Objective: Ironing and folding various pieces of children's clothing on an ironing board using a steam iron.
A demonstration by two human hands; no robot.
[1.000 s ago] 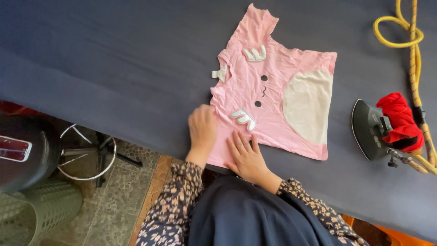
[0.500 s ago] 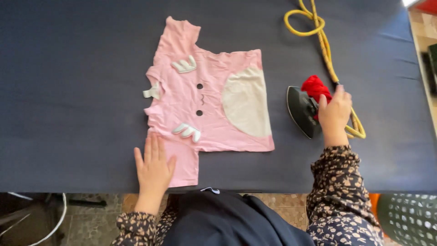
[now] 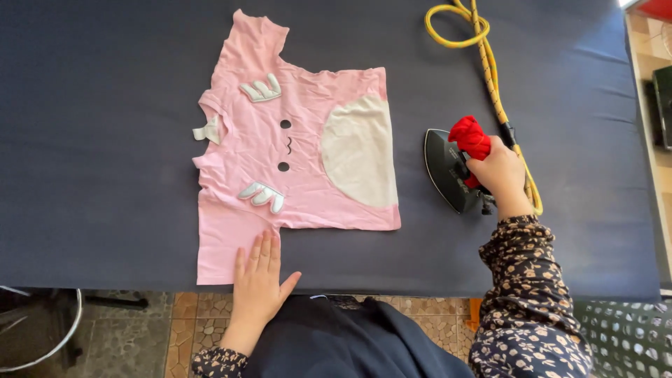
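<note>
While a dark navy cloth-covered table point(image 3: 105, 105) fills almost the whole view, a small pink garment point(image 3: 294, 161) lies flat on it, left of the middle. Its neck end points to the left and its hem to the right, with one sleeve reaching toward the far edge and the other toward the near edge. A large cream half-round patch point(image 3: 360, 150) sits against the hem side. Two pale padded claw shapes point(image 3: 262, 89) are sewn on, one near each sleeve, and two black dots with a small squiggle between them mark the centre.

To the right of the garment, apart from it, a black iron point(image 3: 448, 171) rests on the cloth with its pointed nose toward the far side. Red fabric wrapping point(image 3: 470, 138) covers its handle. A yellow braided cord point(image 3: 483, 56) runs from the iron toward the far edge and curls into a loop there.

The right hand point(image 3: 498, 171), in a dark flowered sleeve, is closed around the red-wrapped handle. The left hand point(image 3: 259, 276) lies palm down with fingers spread slightly, pressing flat on the near sleeve of the garment at the table's near edge. Below the table edge, brown floor tiles point(image 3: 203, 315) show.
</note>
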